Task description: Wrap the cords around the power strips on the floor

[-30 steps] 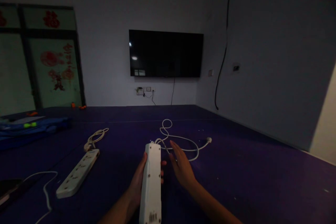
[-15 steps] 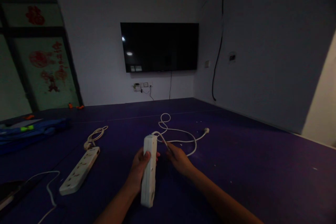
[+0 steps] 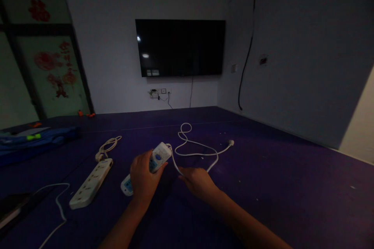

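My left hand [image 3: 142, 178] is wrapped round a white power strip [image 3: 159, 155], which lies slanted with its back and a bluish label facing up, just over the purple floor. Its white cord [image 3: 196, 144] leaves the far end, loops once and runs to a plug [image 3: 231, 142] on the floor. My right hand [image 3: 196, 181] pinches this cord a short way from the strip. A second white power strip [image 3: 91, 183] lies on the floor to the left, its bundled cord [image 3: 108, 147] beyond it.
A dark television [image 3: 179, 48] hangs on the far wall above wall sockets [image 3: 159, 92]. A blue bag [image 3: 35, 142] lies at the left, a thin white cable [image 3: 57, 206] at bottom left. A black cable [image 3: 247, 54] runs down the right wall.
My left hand has turned the strip from pointing away to slanted with its back up. My right hand went from open beside it to pinching the cord and drawing it nearer.
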The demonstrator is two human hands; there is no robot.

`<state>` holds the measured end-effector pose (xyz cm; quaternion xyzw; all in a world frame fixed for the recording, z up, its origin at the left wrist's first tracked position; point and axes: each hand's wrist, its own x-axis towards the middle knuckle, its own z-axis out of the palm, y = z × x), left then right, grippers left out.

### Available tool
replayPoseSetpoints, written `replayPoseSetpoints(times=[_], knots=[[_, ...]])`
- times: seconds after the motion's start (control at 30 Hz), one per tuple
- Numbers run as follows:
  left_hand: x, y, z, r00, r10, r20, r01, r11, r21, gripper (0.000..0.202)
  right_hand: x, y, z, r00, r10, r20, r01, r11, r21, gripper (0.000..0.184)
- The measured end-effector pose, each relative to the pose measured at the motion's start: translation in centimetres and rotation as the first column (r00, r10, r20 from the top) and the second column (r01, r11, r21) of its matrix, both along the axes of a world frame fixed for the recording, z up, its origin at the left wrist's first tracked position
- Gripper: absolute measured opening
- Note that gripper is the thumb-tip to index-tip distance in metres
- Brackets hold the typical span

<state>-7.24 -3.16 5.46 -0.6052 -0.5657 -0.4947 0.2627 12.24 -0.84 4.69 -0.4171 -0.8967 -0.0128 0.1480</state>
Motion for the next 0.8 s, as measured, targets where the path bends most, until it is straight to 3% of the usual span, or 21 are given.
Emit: replayPoseSetpoints(times=[0.17,0.33,0.47,0.6,0.73,0.8], knots=[[-0.4,0.8,-1.4,0.985,0.018,-0.171,-0.024,0.999,-0.033,0.045,-0.2,-0.7,-0.2,0.994,0.072,0.088,-0.075,0.997,0.03,0.021],[-0.5,1.3,-2.5,0.959,-0.078,-0.274,0.044,0.991,-0.129,0.046,-0.4,-0.7,-1.1,0.98,0.174,0.096,-0.189,0.967,0.169,0.017],[-0.1,0.9,-2.5,0.922,-0.174,-0.346,0.113,0.975,-0.19,0.046,-0.3,-0.3,-1.8,0.965,0.261,0.021,-0.256,0.923,0.288,0.024],[0.4,0.4,-2.2,0.856,-0.28,-0.434,0.176,0.948,-0.264,0.046,0.1,0.3,-2.1,0.954,0.292,-0.059,-0.241,0.871,0.427,0.033],[0.8,0.3,-2.3,0.844,-0.323,-0.428,0.219,0.936,-0.276,0.046,0.6,0.5,-2.1,0.955,0.28,-0.094,-0.185,0.815,0.549,0.037],[1.0,0.4,-2.4,0.835,-0.353,-0.423,0.244,0.925,-0.291,0.046,1.0,0.4,-2.1,0.949,0.279,-0.145,-0.155,0.816,0.558,0.038]])
